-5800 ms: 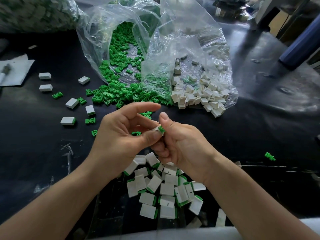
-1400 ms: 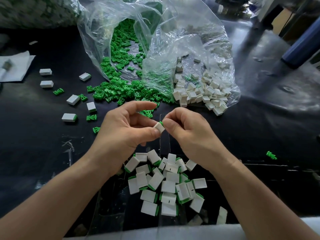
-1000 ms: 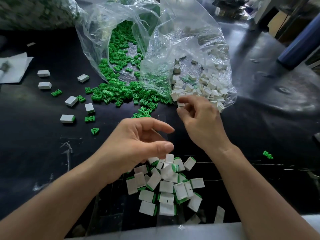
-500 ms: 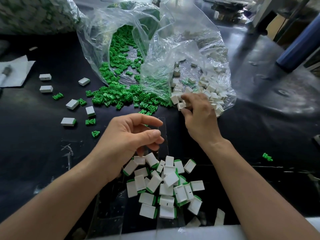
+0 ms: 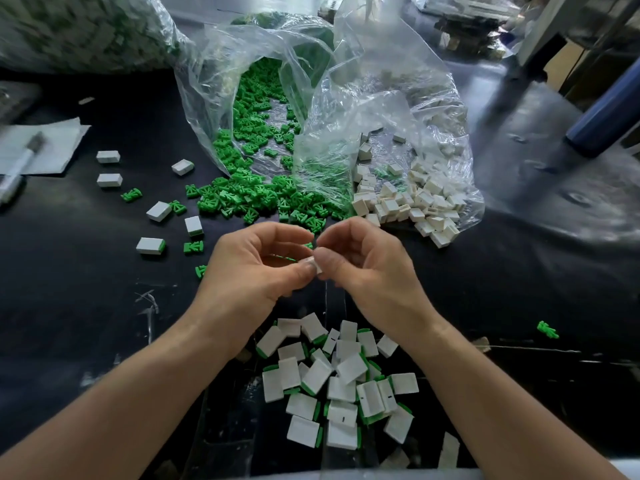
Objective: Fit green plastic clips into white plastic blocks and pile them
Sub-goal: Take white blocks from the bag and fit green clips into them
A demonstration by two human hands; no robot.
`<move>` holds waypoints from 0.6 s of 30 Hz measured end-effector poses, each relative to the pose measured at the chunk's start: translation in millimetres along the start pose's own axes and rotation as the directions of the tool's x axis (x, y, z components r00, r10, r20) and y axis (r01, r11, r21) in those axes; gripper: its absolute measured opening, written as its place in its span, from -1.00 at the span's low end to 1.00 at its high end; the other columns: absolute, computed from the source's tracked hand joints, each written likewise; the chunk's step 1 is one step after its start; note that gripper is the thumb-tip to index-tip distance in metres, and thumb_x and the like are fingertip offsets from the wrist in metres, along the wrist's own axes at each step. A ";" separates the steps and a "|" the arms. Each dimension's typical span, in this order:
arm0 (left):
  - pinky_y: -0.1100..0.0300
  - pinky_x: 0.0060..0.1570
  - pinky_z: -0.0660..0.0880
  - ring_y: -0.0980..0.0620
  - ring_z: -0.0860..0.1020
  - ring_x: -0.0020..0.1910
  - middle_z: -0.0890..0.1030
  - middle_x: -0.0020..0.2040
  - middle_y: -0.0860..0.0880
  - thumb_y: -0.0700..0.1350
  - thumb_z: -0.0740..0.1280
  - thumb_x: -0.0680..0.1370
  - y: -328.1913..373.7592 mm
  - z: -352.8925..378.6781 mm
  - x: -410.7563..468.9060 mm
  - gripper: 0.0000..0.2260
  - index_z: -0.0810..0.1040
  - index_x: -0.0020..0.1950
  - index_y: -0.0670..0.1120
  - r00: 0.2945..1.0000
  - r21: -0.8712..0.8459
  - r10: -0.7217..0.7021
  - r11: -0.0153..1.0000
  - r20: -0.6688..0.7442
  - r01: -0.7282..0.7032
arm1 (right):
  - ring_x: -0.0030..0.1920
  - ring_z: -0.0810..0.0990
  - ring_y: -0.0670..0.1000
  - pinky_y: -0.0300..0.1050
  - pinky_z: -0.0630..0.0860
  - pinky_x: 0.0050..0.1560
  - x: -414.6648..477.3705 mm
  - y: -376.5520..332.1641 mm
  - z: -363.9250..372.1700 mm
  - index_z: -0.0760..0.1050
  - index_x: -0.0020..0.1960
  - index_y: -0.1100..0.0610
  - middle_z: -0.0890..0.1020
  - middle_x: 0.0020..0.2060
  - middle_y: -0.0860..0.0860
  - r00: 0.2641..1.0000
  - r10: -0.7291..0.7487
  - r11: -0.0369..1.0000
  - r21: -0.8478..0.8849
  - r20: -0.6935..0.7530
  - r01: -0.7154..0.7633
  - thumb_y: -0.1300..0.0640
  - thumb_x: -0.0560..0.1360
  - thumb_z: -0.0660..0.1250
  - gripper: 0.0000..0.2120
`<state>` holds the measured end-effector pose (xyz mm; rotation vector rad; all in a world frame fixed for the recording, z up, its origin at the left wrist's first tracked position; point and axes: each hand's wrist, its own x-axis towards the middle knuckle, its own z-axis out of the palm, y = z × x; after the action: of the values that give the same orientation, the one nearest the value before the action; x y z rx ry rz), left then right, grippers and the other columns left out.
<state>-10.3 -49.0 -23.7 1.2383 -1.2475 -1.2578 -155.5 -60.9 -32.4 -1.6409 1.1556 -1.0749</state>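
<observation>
Two bare hands meet over the middle of the black worktop (image 5: pixel 86 306). The left hand (image 5: pixel 256 271) and right hand (image 5: pixel 367 271) pinch one small white block (image 5: pixel 313 265) between them, each grip closed on it. By the near edge lies a pile of clipped blocks (image 5: pixel 332 382). Toward the far edge, clear bags spill loose green clips (image 5: pixel 249 199) and unfitted blocks (image 5: pixel 408 206).
</observation>
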 end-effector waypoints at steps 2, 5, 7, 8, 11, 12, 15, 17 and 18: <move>0.37 -0.44 0.47 0.19 0.59 -0.38 0.67 -0.29 0.05 -0.32 0.46 0.36 -0.3 -0.4 0.6 -0.79 0.61 -0.13 -0.04 0.999 -0.014 0.004 1.000 -0.038 -0.004 | -0.28 0.60 -0.05 -0.22 0.51 -0.26 -0.2 0.0 0.0 0.48 -0.18 -0.05 0.61 -0.31 -0.06 1.000 0.008 1.000 0.004 -0.023 -0.008 0.11 0.45 0.32 -0.92; 0.35 -0.43 0.49 0.18 0.60 -0.34 0.65 -0.32 0.07 -0.28 0.47 0.35 -1.1 -2.8 3.3 -0.79 0.61 -0.13 0.00 0.991 -0.080 0.000 0.997 -0.136 -0.011 | -0.23 0.55 -0.15 -0.30 0.47 -0.17 1.3 2.4 -2.3 0.57 -0.10 0.04 0.60 -0.26 -0.11 0.998 -0.032 0.978 -0.208 -0.050 0.021 0.18 0.50 0.32 -0.92; 0.35 -0.43 0.49 0.12 0.62 -0.30 0.63 -0.33 0.07 -0.27 0.45 0.35 -1.1 -3.8 4.2 -0.80 0.59 -0.12 0.00 0.985 -0.155 -0.022 0.988 -0.172 -0.005 | -0.07 0.51 -0.11 -0.26 0.42 -0.01 0.7 4.1 -0.9 0.61 0.01 0.14 0.59 -0.14 -0.08 0.997 -0.078 0.901 -0.426 0.023 0.080 0.22 0.49 0.32 -0.86; 0.35 -0.44 0.49 0.09 0.62 -0.30 0.62 -0.35 0.08 -0.29 0.43 0.36 -1.1 -4.2 4.6 -0.80 0.58 -0.12 -0.02 0.984 -0.193 -0.036 0.981 -0.176 0.001 | 0.02 0.49 -0.03 -0.21 0.39 0.06 -0.2 5.0 0.7 0.61 0.05 0.16 0.59 -0.07 -0.02 0.993 -0.095 0.860 -0.497 0.076 0.120 0.22 0.49 0.33 -0.83; 0.35 -0.44 0.48 0.09 0.63 -0.31 0.59 -0.39 0.11 -0.38 0.36 0.41 -0.7 -4.9 5.1 -0.77 0.56 -0.11 -0.05 0.984 -0.239 -0.055 0.971 -0.172 0.013 | 0.06 0.44 0.15 -0.02 0.38 0.08 -2.5 3.2 3.9 0.59 0.13 0.14 0.57 0.00 0.10 0.968 -0.139 0.757 -0.608 0.208 0.239 0.21 0.46 0.31 -0.74; 0.36 -0.45 0.48 0.10 0.62 -0.32 0.59 -0.38 0.10 -0.39 0.35 0.42 -0.4 -4.9 5.1 -0.77 0.56 -0.11 -0.05 0.983 -0.243 -0.055 0.970 -0.173 0.011 | 0.03 0.44 0.19 0.03 0.41 0.04 -3.3 2.0 3.9 0.58 0.15 0.13 0.56 -0.01 0.13 0.959 -0.147 0.731 -0.627 0.241 0.270 0.20 0.45 0.30 -0.72; 0.36 -0.44 0.49 0.08 0.63 -0.32 0.57 -0.28 0.00 -0.41 0.33 0.43 -0.2 -4.9 5.2 -0.76 0.56 -0.11 -0.07 0.981 -0.269 -0.047 0.963 -0.186 -0.005 | 0.04 0.41 0.18 0.05 0.40 0.03 -3.3 0.0 2.5 0.57 0.18 0.05 0.52 0.01 0.12 0.938 -0.108 0.682 -0.662 0.329 0.310 0.16 0.49 0.30 -0.73; 0.35 -0.43 0.49 0.07 0.63 -0.31 0.57 -0.26 -0.01 -0.40 0.34 0.43 -0.7 -4.7 5.5 -0.76 0.56 -0.11 -0.06 0.981 -0.263 -0.039 0.965 -0.190 -0.013 | 0.07 0.38 0.12 0.02 0.35 0.09 -2.5 -0.6 2.6 0.58 0.16 0.01 0.50 0.02 0.07 0.931 -0.064 0.676 -0.671 0.359 0.305 0.11 0.51 0.31 -0.76; 0.35 -0.43 0.49 0.06 0.63 -0.30 0.57 -0.27 0.00 -0.40 0.34 0.42 -1.2 -4.6 5.7 -0.76 0.56 -0.11 -0.05 0.981 -0.261 -0.039 0.965 -0.190 -0.012 | 0.07 0.38 0.10 0.01 0.34 0.10 -2.2 -0.8 2.3 0.60 0.13 0.02 0.51 0.01 0.06 0.934 -0.062 0.684 -0.666 0.353 0.297 0.11 0.50 0.32 -0.78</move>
<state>-6.0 -54.9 -25.0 1.1472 -0.9022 -1.2348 -153.6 -58.2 -32.7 -2.4768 1.2978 -0.4357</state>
